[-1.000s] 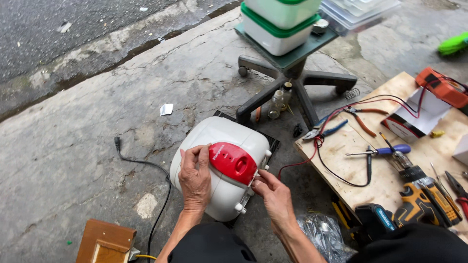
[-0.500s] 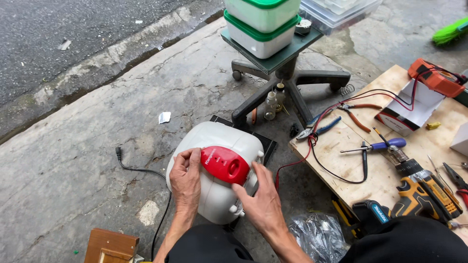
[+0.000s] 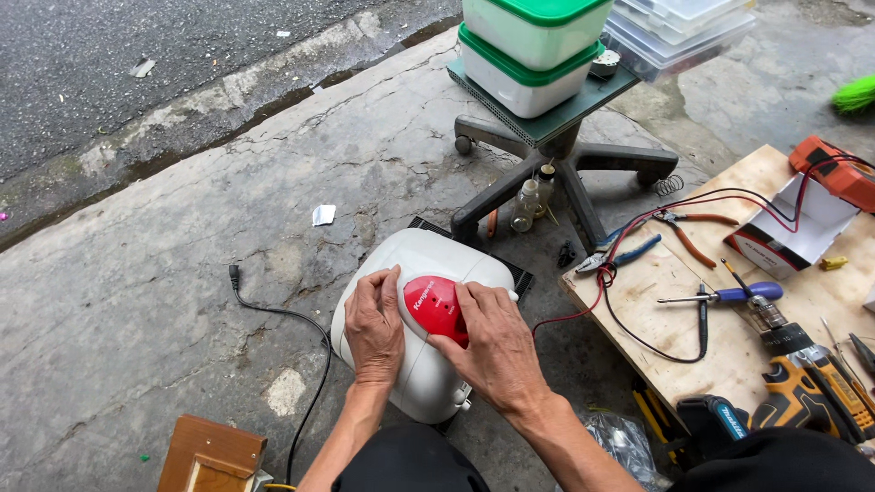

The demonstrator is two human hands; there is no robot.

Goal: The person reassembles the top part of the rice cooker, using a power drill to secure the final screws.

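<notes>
A rounded white appliance housing [image 3: 415,264] with a red oval front panel [image 3: 436,305] lies on the concrete ground in front of me. My left hand [image 3: 375,326] rests flat on its left side, fingers touching the panel's left edge. My right hand [image 3: 492,351] lies over the right part of the red panel, fingertips pressing on it. A black power cord [image 3: 301,333] runs from the housing across the ground to the left. Neither hand grips a tool.
A wooden board [image 3: 720,319] on the right carries pliers [image 3: 620,260], a blue-handled screwdriver [image 3: 738,293], red and black wires, a yellow cordless drill [image 3: 811,383] and an orange meter [image 3: 834,169]. Behind stands a chair base [image 3: 556,173] with stacked green-lidded boxes [image 3: 533,46]. A small wooden box [image 3: 210,456] sits lower left.
My right hand has slid from the housing's right edge up onto the red panel. My left hand shifted slightly toward the panel. The view moved closer.
</notes>
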